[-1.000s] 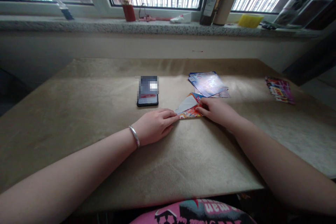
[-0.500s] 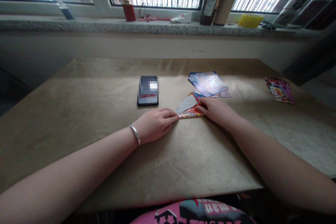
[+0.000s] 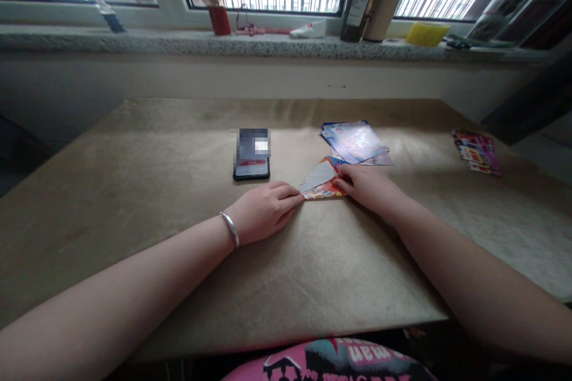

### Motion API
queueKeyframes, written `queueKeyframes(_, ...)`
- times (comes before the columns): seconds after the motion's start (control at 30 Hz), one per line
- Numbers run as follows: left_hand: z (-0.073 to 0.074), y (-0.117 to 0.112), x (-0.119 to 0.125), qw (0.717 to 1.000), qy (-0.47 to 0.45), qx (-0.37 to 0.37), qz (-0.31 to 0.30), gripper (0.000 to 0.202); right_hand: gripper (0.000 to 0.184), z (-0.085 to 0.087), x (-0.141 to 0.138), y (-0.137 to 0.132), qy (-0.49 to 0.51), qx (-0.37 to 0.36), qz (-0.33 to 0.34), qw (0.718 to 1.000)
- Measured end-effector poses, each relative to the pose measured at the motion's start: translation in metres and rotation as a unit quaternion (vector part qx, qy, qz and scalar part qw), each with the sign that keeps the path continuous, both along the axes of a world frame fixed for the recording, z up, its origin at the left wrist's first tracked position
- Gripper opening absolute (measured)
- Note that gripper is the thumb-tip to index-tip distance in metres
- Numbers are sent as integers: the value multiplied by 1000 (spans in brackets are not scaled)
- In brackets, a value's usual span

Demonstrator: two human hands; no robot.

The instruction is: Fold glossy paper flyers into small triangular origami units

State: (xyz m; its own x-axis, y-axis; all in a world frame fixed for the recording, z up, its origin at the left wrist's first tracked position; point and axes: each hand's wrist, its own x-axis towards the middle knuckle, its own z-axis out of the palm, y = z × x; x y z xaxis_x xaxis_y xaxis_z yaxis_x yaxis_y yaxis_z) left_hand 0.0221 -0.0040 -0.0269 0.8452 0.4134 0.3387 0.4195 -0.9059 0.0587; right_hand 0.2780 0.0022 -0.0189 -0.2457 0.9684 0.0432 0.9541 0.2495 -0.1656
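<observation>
A small sheet of colourful printed paper [image 3: 322, 181], partly folded with its white underside showing, lies on the tan table cover [image 3: 179, 190]. My left hand [image 3: 263, 211], with a silver bangle on the wrist, presses the sheet's left corner with its fingers held together. My right hand [image 3: 369, 186] pinches the sheet's right edge with curled fingers. Both forearms rest on the table.
A black phone [image 3: 251, 155] lies just beyond my left hand. A loose pile of shiny printed sheets [image 3: 355, 141] sits behind the folded paper, and more coloured sheets [image 3: 476, 152] lie at the far right. The stone windowsill [image 3: 179, 44] holds a red cup, jars and a yellow sponge.
Almost nothing differs. My right hand's fingers have slid slightly along the folded paper's right edge; the left hand stays put.
</observation>
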Motion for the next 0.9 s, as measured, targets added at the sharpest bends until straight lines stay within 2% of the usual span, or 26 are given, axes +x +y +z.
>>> queueKeyframes(0.23, 0, -6, 1, 998, -9, -11, -55, 32, 18, 5, 13, 2, 21, -53, 3, 998)
queueKeyframes(0.47, -3, -4, 2, 999, 1, -18, -51, 34, 17, 4, 12, 0, -13, -29, -16, 999)
queueKeyframes(0.6, -2, -3, 2, 999, -2, -18, -45, 34, 15, 4, 6, -6, -24, 54, -20, 998)
queueKeyframes(0.7, 1, -3, 3, 999, 2, -10, -41, 34, 22, 6, -6, -14, -53, 160, 20, 986)
queueKeyframes(0.77, 2, -3, 3, 999, 6, -7, -38, 34, 22, 8, -15, -20, -67, 204, 57, 975)
queueKeyframes(0.9, 4, -3, 3, 999, 16, -13, -36, 34, 21, 7, -28, -28, -75, 229, 89, 966)
